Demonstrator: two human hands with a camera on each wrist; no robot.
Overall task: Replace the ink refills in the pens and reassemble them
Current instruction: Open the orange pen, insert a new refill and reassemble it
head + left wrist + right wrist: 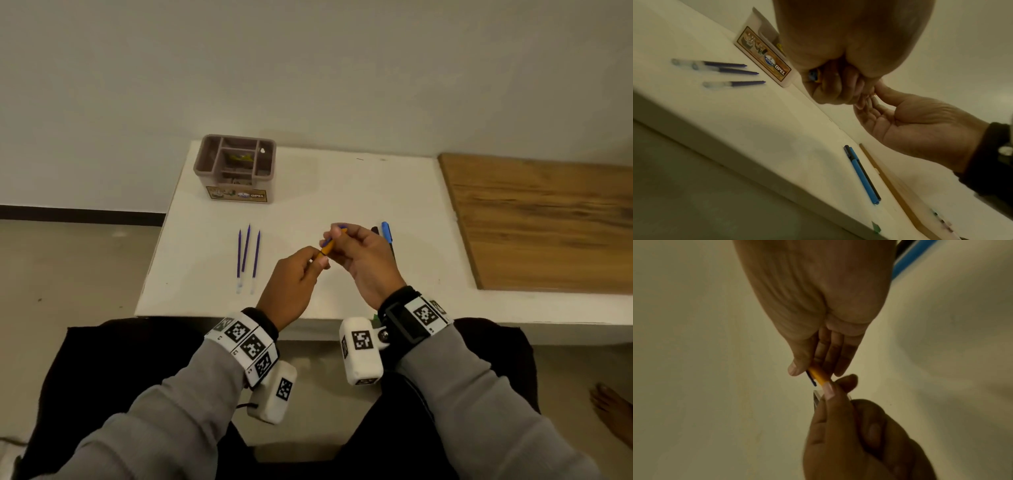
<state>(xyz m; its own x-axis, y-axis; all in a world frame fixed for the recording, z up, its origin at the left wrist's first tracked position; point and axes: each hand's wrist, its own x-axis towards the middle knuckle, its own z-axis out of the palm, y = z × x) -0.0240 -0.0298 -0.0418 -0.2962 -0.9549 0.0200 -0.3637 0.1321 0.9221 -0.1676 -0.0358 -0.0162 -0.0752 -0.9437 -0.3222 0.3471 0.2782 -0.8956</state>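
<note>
An orange pen (329, 245) with a blue cap end hangs above the white table (308, 212), held between both hands. My right hand (342, 240) grips its upper part, thumb and fingers curled round the barrel (819, 376). My left hand (317, 262) pinches the lower tip end, where a clear piece (816, 398) shows beside the thumb. Three purple ink refills (247, 255) lie side by side on the table to the left. A blue pen (387, 232) and a black pen (869, 178) lie together just right of my right hand.
A brown compartment organiser box (235, 167) stands at the table's back left. A wooden board (541, 219) adjoins the table on the right. The table's front edge runs just ahead of my wrists. A bare foot (613, 411) shows at the lower right.
</note>
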